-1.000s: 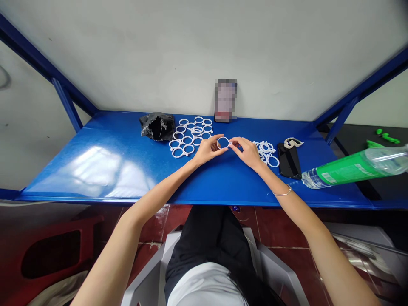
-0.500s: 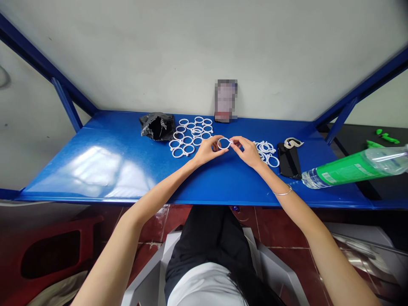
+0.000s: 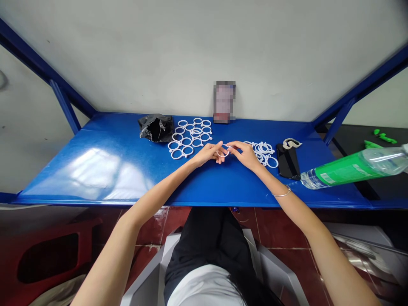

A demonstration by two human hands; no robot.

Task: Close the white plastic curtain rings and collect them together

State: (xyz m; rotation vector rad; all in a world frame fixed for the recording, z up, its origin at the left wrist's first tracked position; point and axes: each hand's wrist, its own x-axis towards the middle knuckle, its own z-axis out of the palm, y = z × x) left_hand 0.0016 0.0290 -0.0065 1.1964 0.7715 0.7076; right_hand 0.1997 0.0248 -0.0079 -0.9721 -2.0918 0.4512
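Both my hands meet over the middle of the blue table (image 3: 105, 165) and pinch one white plastic ring (image 3: 223, 151) between them. My left hand (image 3: 208, 154) grips its left side with bent fingers. My right hand (image 3: 245, 154) grips its right side, a thin bangle on that wrist. The ring is largely hidden by my fingers. To the left lies a spread of several white rings (image 3: 190, 137). A tangled pile of white rings (image 3: 264, 153) lies just right of my right hand.
A crumpled black bag (image 3: 155, 127) sits left of the spread rings. A blurred upright card (image 3: 224, 102) leans on the back wall. A black phone (image 3: 287, 161) and a white clip (image 3: 291, 143) lie at right, beside a green-labelled water bottle (image 3: 350, 168).
My hands have lowered a little toward the table and closed tighter round the ring, which now shows less between my fingers. The piles have not moved.
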